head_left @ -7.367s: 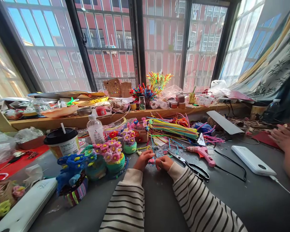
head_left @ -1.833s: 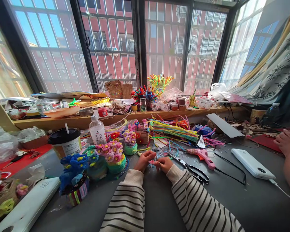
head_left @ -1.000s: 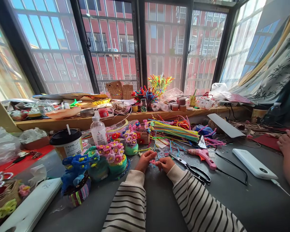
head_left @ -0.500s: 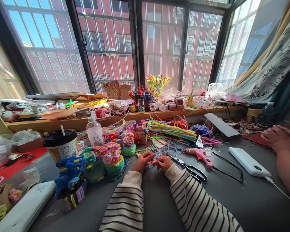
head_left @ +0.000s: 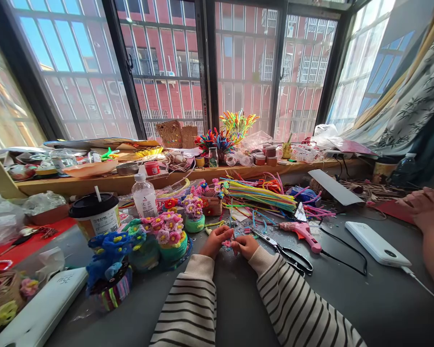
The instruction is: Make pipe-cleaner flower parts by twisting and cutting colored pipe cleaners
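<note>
Between my hands is a small pink pipe-cleaner flower (head_left: 226,244), with a thin light blue stem rising from it. My left hand (head_left: 217,241) pinches it from the left. From the other side, my right hand (head_left: 246,245) has its fingers closed on the same piece; the exact grip is partly hidden. Scissors (head_left: 284,250) lie just right of my right hand, and a pink hot glue gun (head_left: 304,232) is beyond them. Left of my left hand stands a green pot of pink fuzzy flowers (head_left: 173,248).
A bundle of coloured pipe cleaners (head_left: 262,195) lies behind my hands. On the left are a lidded cup (head_left: 97,217), a bottle (head_left: 144,195) and blue flowers (head_left: 110,250). A white power bank (head_left: 376,243) with a cable lies right, near another person's hand (head_left: 425,207).
The pink flower shows more clearly between my fingers, and my hands have turned slightly around it. The whole view has shifted a little.
</note>
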Action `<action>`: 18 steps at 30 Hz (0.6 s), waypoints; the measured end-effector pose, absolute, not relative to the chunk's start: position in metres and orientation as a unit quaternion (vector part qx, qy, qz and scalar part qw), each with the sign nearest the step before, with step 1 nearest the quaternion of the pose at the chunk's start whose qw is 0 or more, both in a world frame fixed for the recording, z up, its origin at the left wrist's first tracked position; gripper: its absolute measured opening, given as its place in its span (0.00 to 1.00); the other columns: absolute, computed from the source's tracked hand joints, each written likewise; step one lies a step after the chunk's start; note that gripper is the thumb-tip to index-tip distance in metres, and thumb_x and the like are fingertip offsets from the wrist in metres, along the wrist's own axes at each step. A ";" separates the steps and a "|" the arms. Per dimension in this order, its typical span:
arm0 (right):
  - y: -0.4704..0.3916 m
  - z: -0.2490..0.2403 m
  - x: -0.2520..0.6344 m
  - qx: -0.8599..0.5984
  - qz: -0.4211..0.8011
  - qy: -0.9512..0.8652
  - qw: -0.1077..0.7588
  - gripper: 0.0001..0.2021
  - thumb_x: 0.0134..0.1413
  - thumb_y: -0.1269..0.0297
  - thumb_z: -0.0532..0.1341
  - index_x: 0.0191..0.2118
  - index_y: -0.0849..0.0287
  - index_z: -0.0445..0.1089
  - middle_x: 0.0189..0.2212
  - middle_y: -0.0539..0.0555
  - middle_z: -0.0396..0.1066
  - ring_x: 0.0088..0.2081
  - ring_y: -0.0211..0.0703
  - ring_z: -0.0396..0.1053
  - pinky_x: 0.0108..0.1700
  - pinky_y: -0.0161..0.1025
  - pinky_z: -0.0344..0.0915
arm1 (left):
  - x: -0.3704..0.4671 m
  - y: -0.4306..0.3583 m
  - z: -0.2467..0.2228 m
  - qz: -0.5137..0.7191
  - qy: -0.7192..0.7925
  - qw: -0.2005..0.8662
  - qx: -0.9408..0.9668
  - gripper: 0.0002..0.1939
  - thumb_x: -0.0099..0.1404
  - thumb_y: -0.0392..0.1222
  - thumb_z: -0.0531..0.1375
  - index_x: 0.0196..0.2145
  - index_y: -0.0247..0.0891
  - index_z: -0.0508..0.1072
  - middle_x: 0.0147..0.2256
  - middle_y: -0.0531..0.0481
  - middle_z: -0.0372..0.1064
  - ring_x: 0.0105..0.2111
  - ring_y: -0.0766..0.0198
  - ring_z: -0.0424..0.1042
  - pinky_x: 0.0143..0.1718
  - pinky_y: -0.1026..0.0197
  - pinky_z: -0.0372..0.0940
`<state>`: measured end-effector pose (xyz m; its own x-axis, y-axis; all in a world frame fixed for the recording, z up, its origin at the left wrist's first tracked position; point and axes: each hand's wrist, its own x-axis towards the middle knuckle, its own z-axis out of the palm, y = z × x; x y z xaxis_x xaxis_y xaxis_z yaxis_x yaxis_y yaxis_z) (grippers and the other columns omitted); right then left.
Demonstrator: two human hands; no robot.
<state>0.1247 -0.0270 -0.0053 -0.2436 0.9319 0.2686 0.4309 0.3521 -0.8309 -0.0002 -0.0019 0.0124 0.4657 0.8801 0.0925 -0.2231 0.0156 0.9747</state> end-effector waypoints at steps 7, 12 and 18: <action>-0.024 -0.009 0.126 -0.473 0.307 -0.718 0.408 0.29 0.34 0.38 0.47 0.08 0.63 0.60 0.07 0.47 0.54 0.13 0.29 0.50 0.18 0.30 0.47 | -0.001 -0.001 0.013 0.424 0.322 0.612 0.585 0.10 0.44 0.45 0.57 0.17 0.36 0.60 0.17 0.57 0.54 0.18 0.73 0.54 0.21 0.68 0.52; -0.024 -0.009 0.127 -0.463 0.326 -0.716 0.408 0.30 0.33 0.38 0.47 0.08 0.63 0.60 0.07 0.47 0.53 0.13 0.29 0.48 0.17 0.30 0.46 | 0.000 -0.003 0.015 0.407 0.327 0.616 0.590 0.11 0.43 0.45 0.57 0.17 0.36 0.59 0.17 0.57 0.53 0.18 0.73 0.53 0.20 0.68 0.51; -0.024 -0.008 0.126 -0.493 0.316 -0.696 0.416 0.29 0.29 0.37 0.49 0.06 0.62 0.58 0.06 0.47 0.51 0.13 0.29 0.47 0.17 0.30 0.45 | 0.000 -0.004 0.017 0.414 0.337 0.606 0.590 0.12 0.43 0.47 0.57 0.17 0.36 0.60 0.17 0.56 0.54 0.18 0.73 0.53 0.20 0.68 0.51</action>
